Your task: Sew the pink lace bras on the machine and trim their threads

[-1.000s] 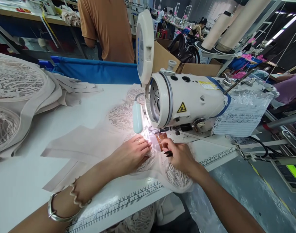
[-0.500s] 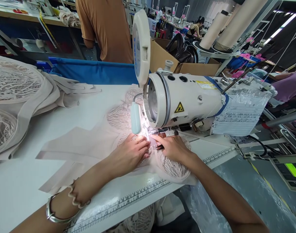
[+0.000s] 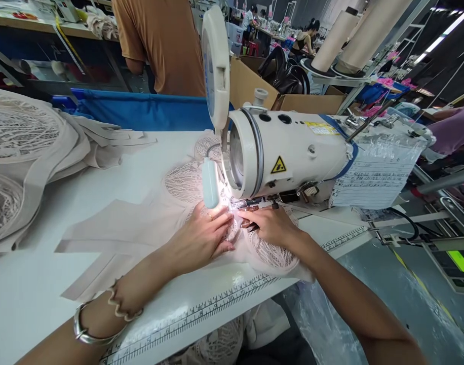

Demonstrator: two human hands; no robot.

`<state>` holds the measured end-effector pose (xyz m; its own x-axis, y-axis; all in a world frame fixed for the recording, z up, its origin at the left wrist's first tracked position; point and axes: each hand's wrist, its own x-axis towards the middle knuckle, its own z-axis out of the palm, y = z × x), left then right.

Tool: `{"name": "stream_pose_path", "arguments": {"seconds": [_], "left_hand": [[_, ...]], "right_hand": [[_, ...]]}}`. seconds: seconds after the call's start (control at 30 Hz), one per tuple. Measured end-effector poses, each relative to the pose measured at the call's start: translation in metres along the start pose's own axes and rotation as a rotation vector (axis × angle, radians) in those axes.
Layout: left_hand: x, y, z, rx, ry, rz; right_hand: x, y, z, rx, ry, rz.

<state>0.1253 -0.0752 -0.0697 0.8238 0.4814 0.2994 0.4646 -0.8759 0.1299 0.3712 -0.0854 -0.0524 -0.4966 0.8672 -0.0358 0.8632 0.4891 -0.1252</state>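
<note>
Sewing's mid-run here as far as I can judge: the lace piece (image 3: 270,253) sits at centre frame, fed under the needle of the sewing machine (image 3: 285,157), with part of it bunched behind the machine's head toward the upper middle and a plain beige panel (image 3: 121,233) trailing left across the bench (image 3: 133,172). How much of the seam is stitched I can't tell, the lamp glare at the needle washes that spot out. A big pile of lace pieces (image 3: 23,152) sits at the left edge, so looks like plenty more of these around.

Left hand (image 3: 201,235) lies flat on the fabric just left of the needle, fingers spread lightly and pressing it down, forearm coming in from the lower left with a bracelet (image 3: 87,334) on the wrist. Right hand (image 3: 272,225) comes in from the lower right, fingertips together right at the presser foot, with some small dark tool tucked under the fingers, too hidden to name. Both hands nearly touch.
</note>
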Motion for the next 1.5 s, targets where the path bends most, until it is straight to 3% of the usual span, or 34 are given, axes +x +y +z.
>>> {"name": "stream_pose_path", "arguments": {"seconds": [0.2,0.37,0.5,0.67,0.77,0.9,1.0,1.5], "left_hand": [[0.002,0.0,-0.003,0.014,-0.013,-0.022],[0.001,-0.002,0.0,0.0,0.012,-0.038],[0.001,-0.003,0.0,-0.083,-0.011,-0.023],[0.002,0.003,0.0,-0.017,-0.014,-0.042],[0.002,0.007,0.001,-0.002,0.0,-0.064],[0.003,0.007,0.001,-0.013,0.013,-0.072],[0.003,0.007,0.0,0.001,0.028,-0.057],[0.005,-0.001,-0.004,0.009,-0.011,-0.095]], "right_hand": [[0.001,0.006,0.003,-0.009,0.073,-0.075],[0.007,0.009,0.002,0.063,0.04,-0.072],[0.0,0.01,-0.007,-0.014,0.033,0.003],[-0.023,0.013,-0.013,0.017,0.014,0.068],[-0.032,0.016,-0.003,0.025,0.063,-0.003],[-0.032,0.019,0.011,-0.092,0.22,-0.229],[-0.029,0.019,0.013,-0.123,0.248,-0.297],[-0.003,0.01,0.001,-0.043,0.09,-0.109]]}}
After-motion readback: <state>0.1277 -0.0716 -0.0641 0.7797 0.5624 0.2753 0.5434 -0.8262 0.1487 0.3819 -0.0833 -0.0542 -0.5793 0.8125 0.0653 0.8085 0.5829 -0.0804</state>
